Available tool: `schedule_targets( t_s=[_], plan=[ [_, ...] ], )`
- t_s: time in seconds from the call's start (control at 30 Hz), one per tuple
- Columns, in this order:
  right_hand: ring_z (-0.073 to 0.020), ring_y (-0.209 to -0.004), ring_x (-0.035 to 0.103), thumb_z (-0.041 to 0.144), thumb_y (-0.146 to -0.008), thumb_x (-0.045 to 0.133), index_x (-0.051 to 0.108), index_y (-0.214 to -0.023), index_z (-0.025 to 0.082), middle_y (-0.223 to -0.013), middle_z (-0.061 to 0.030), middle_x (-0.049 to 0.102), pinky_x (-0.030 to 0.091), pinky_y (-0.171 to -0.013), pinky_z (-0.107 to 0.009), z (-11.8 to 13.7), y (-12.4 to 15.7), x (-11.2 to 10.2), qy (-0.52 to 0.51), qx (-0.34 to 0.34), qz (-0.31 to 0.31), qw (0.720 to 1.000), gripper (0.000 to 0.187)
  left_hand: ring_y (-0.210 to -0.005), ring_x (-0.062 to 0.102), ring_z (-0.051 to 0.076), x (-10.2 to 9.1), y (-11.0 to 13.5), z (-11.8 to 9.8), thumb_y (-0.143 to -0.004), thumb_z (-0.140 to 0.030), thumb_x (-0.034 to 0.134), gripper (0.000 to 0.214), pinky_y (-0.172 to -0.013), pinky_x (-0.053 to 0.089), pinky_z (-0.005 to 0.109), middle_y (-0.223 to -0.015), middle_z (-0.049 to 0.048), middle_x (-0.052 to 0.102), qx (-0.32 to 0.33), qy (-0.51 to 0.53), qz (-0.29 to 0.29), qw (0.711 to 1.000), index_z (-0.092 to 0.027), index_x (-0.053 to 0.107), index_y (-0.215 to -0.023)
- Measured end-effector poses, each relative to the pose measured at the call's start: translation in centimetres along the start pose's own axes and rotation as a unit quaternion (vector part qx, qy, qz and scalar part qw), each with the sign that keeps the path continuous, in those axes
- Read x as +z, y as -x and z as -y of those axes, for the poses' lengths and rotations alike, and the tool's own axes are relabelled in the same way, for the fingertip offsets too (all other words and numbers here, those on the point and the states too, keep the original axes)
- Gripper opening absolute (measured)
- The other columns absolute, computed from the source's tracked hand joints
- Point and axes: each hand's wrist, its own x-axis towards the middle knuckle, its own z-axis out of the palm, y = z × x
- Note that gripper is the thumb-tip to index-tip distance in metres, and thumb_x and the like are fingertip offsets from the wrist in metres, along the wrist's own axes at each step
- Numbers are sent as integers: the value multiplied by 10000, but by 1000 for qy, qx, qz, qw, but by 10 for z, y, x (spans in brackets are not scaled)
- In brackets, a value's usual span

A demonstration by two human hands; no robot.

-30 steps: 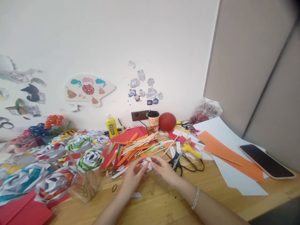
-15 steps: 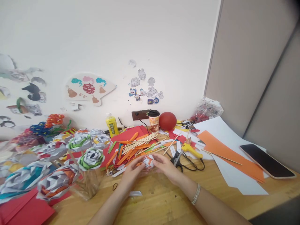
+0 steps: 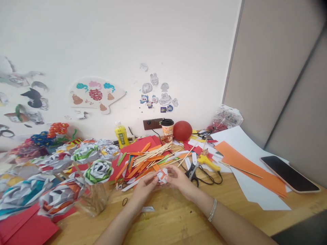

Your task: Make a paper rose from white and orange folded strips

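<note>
We are pinching a small folded paper piece (image 3: pixel 161 176) between left hand (image 3: pixel 144 188) and right hand (image 3: pixel 180 182), fingertips pressed together, hovering over the bench (image 3: pixel 178 217), scissors (image 3: pixel 192 172) lying just beside

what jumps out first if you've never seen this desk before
First, the crowd of folded white paper roses edged green, orange and teal fills the left of the wooden table. At the centre, the left hand and right hand pinch a small white-and-orange folded paper piece between them, in front of a heap of orange paper strips and thin wooden sticks. A black smartphone lies far right.
</note>
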Motion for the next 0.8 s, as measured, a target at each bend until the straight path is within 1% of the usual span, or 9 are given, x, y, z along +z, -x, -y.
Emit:
schedule_targets(
  t_s=[0.1, 0.13, 0.2, 0.3, 0.43, 0.57, 0.7, 0.8],
  plan=[
    [-138, -744, 592, 461, -721, 593, 491, -1048, 221, -999, -43, 565, 478, -576, -241, 5, 1, 2, -28, 19, 7, 999, 418, -1023, 546, 246, -4, -2, 0, -669, -459, 604, 420, -904, 416, 401, -1083, 89, 621, 44, -81, -25, 995, -192, 646, -991],
    [-139, -745, 594, 491, -744, 550, 489, -1059, 220, -979, -45, 571, 479, -576, -244, 6, 1, 2, -43, 22, 9, 999, 421, -1041, 536, 245, -5, -3, 0, -672, -451, 603, 429, -923, 398, 405, -1102, 86, 614, 50, -95, -29, 994, -196, 634, -1015],
    [-144, -765, 593, 517, -764, 506, 493, -1060, 218, -962, -46, 573, 479, -576, -244, 7, 0, 2, -57, 22, 2, 998, 421, -1049, 533, 240, -6, -3, -1, -692, -444, 583, 444, -923, 398, 407, -1139, 83, 596, 46, -99, -16, 994, -199, 607, -1062],
    [-145, -779, 582, 475, -732, 574, 507, -1007, 224, -957, -34, 570, 481, -566, -238, 6, 0, 2, -32, 23, -19, 999, 379, -1041, 537, 226, -3, -1, -2, -717, -426, 561, 425, -895, 424, 389, -1146, 75, 591, 44, -97, 8, 994, -214, 592, -1084],
    [-148, -825, 570, 409, -688, 644, 514, -986, 226, -997, -28, 556, 484, -621, -251, 6, 2, 2, -30, 21, -6, 999, 373, -1022, 536, 223, 3, 0, 1, -725, -389, 564, 361, -875, 438, 383, -1090, 73, 617, 80, -117, -15, 990, -227, 621, -1042],
    [-149, -873, 561, 370, -677, 670, 530, -1012, 214, -1037, -34, 550, 468, -702, -262, 7, 3, 3, -35, 20, 6, 999, 394, -981, 552, 215, 4, 1, 2, -729, -335, 574, 315, -887, 425, 383, -1026, 76, 631, 109, -140, -13, 984, -224, 638, -1016],
    [-157, -884, 559, 365, -647, 698, 557, -1015, 209, -1011, -35, 578, 449, -751, -280, 7, 3, 4, -33, 12, 4, 999, 424, -984, 555, 216, 3, 0, 1, -721, -321, 581, 285, -892, 423, 375, -1033, 75, 632, 112, -143, -11, 983, -218, 658, -976],
    [-159, -875, 565, 405, -695, 647, 576, -1036, 193, -1006, -53, 596, 443, -752, -286, 8, 2, 3, -52, 13, 20, 998, 408, -1000, 553, 216, 0, -2, 2, -717, -319, 584, 295, -894, 426, 371, -1060, 70, 631, 110, -135, -18, 985, -225, 652, -988]
  ],
)
